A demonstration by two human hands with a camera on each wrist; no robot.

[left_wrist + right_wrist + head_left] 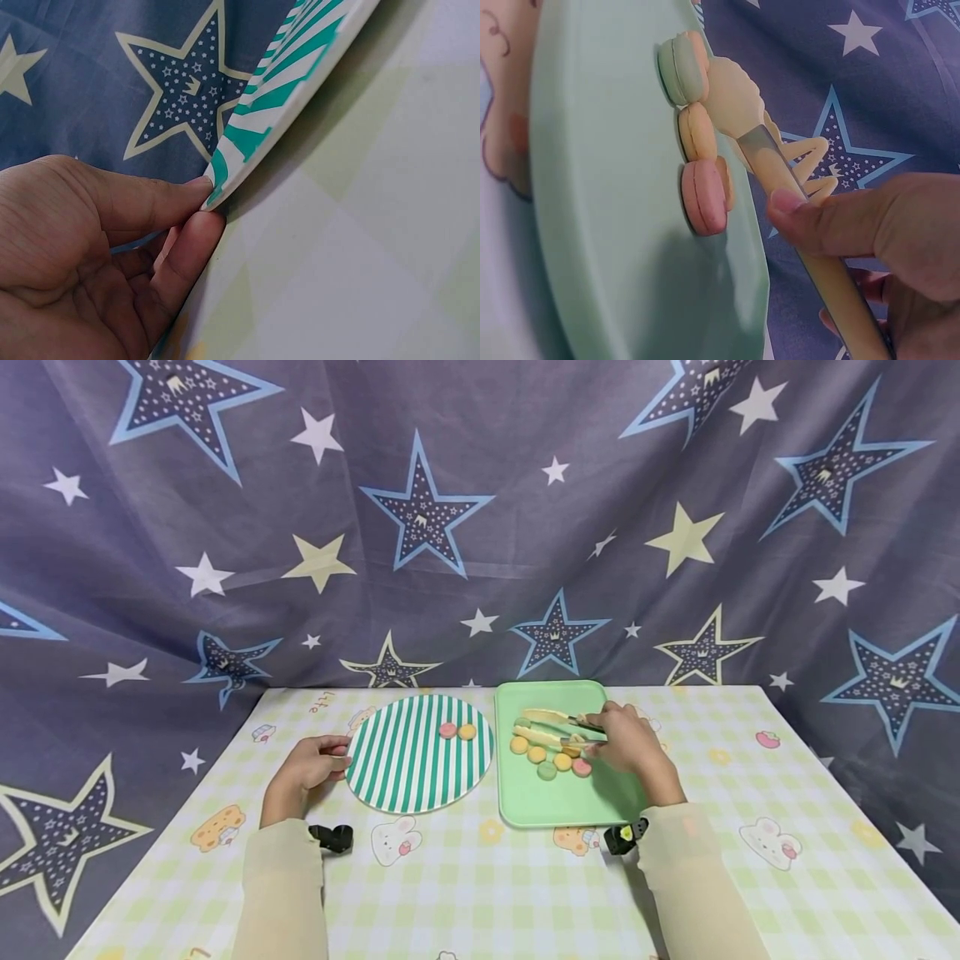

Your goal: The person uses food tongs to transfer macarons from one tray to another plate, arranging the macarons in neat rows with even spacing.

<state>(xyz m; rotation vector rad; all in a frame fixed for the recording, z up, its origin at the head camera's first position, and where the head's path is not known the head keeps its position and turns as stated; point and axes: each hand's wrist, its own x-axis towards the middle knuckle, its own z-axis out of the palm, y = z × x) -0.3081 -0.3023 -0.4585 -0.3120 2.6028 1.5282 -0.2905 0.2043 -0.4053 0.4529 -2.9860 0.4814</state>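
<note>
- L hand (310, 768): pinching rim of plate (408, 760), thumb on top, finger under edge per L wrist view.
- Plate: just R of L grip, green/wht stripes; can't tell if its rim is lifted off cloth.
- Pink macaron (447, 731) + yellow macaron (467, 732) on plate: side by side, across from L grip, nr far R edge.
- R hand (630, 739): grasping tongs (540, 737), thumb pressed on one arm per R wrist view.
- Tongs: run L from R grip, over tray; cream ends spread apart.
- Tray (540, 806): lt green, below R grip & mostly L of it, also w/ bare floor on person's side; sits just R of plate.
- Green macaron (522, 722) in tray: btwn tong ends, well L of R grip; can't tell if ends touch it.
- 2 yellow ones (536, 755): L of R grip, just person's side of lower tong end.
- 2nd green one (547, 772), another yellow (562, 762), pink one (582, 767): row L of R grip, toward person; pink nearest R hand.
- 1 more yellowish one, partly hidden by tongs, close L of R grip.
- Beige sleeves (697, 877) + blk devices (333, 838): person's side of each grip.
- Checked tablecloth (450, 893), cartoon prints: under plate & tray.
- Dk star backdrop (480, 460): beyond both grips.
</note>
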